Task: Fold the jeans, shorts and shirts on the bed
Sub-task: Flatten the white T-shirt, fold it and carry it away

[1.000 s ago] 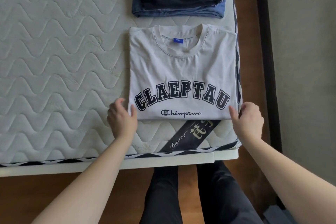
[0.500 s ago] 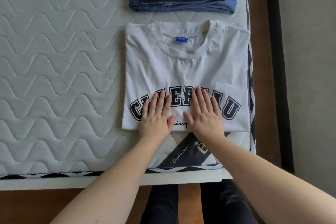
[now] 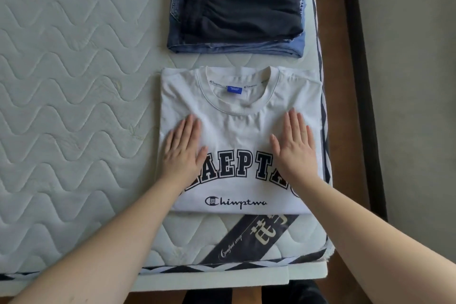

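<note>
- Two hands are seen: the left hand (image 3: 183, 149) and the right hand (image 3: 294, 147) are laid flat, fingers straight, nothing gripped.
- Both are pressed on one folded white T-shirt (image 3: 240, 128), lower centre of the frame.
- One stack is seen at upper centre: dark shorts (image 3: 246, 0) on folded jeans (image 3: 278, 48).
- All is borne by one quilted mattress (image 3: 74, 96).

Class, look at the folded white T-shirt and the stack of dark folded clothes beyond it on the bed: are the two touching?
Apart. The head view shows a bare strip of mattress between the white T-shirt and the stack of dark folded clothes.
</note>
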Demonstrator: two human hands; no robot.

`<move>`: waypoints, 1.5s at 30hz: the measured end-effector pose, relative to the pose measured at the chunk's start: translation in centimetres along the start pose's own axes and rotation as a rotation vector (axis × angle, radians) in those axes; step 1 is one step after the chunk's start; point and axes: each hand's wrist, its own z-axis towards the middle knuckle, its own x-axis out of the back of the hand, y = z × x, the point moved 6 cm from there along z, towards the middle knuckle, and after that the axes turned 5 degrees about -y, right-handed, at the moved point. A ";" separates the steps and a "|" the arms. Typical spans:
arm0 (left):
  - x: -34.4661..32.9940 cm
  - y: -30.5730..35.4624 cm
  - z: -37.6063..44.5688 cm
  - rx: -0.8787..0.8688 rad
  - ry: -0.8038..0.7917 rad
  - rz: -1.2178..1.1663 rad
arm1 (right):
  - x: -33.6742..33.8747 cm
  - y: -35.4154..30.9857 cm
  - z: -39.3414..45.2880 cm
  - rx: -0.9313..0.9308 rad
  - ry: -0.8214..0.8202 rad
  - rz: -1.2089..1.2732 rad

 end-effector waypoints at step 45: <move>-5.9 5.6 -10.8 0.128 0.002 0.048 | -6.1 -1.5 -12.0 0.112 -0.019 -0.077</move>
